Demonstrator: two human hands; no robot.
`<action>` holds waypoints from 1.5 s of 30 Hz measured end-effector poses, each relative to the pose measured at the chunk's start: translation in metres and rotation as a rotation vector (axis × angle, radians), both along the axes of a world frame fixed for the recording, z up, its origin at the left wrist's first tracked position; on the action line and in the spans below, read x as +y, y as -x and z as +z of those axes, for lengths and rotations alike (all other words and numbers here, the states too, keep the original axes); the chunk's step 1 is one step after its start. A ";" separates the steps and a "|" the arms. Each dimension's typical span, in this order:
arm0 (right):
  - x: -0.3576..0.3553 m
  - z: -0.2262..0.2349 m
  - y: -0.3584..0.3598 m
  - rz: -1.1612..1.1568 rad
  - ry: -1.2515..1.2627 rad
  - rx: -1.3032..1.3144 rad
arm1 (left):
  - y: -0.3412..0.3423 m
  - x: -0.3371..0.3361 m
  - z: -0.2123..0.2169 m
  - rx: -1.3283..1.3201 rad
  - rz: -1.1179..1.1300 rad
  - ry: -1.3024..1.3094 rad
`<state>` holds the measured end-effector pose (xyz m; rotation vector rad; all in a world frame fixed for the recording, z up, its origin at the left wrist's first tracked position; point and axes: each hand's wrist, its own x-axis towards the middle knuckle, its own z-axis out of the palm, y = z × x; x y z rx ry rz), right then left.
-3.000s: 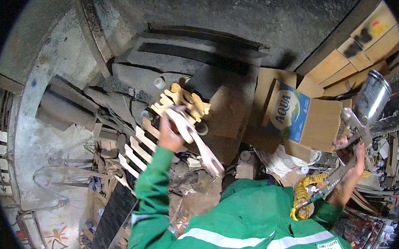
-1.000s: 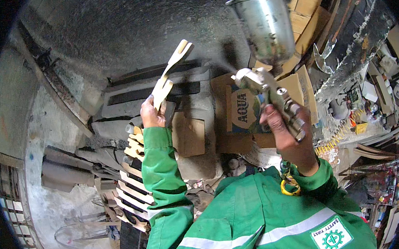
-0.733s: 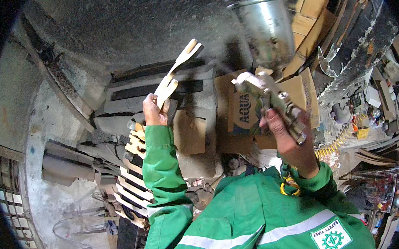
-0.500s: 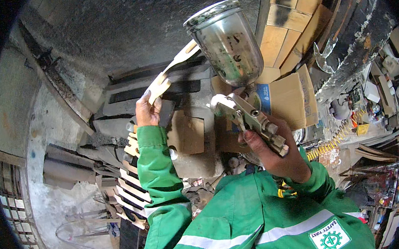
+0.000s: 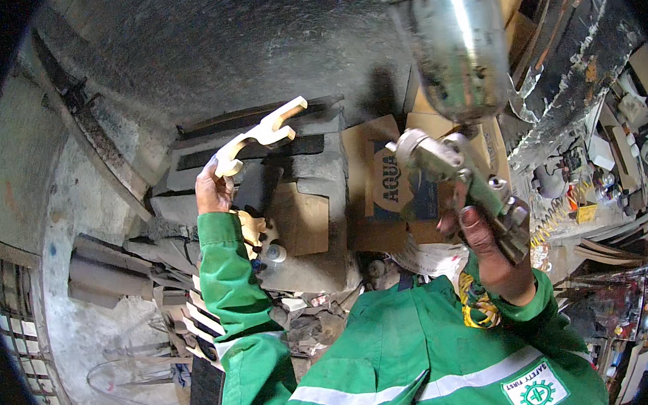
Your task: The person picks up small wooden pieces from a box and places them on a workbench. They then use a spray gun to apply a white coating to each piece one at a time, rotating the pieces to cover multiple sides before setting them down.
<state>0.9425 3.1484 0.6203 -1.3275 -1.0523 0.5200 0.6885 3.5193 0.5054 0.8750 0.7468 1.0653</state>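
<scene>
My left hand (image 5: 214, 188) pinches one end of a pale, flat, curved wooden piece (image 5: 247, 141) with notched prongs, held up in the air. Over on the right, my right hand (image 5: 491, 246) is wrapped around the handle of a metal spray gun (image 5: 454, 163). Its round nozzle points left toward the piece, with a gap between them. A shiny metal paint cup (image 5: 455, 51) sits on top of the gun, stained dark in patches. Whether the trigger is squeezed I cannot tell.
Beyond my hands stands a grey slotted block (image 5: 263, 200) with a cardboard sheet (image 5: 302, 218) against it. An open cardboard box (image 5: 383, 182) is right of it. More pale slats (image 5: 202, 319) lie beside my left arm. A yellow coiled hose (image 5: 557, 214) hangs at right.
The spray gun has moved right and tipped more upright, away from the piece. My left hand has shifted slightly left and the wooden piece has turned, showing its notched shape more fully.
</scene>
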 end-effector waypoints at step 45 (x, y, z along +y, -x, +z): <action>-0.006 -0.012 0.001 -0.082 0.079 0.039 | -0.016 -0.081 -0.014 0.889 0.562 -1.414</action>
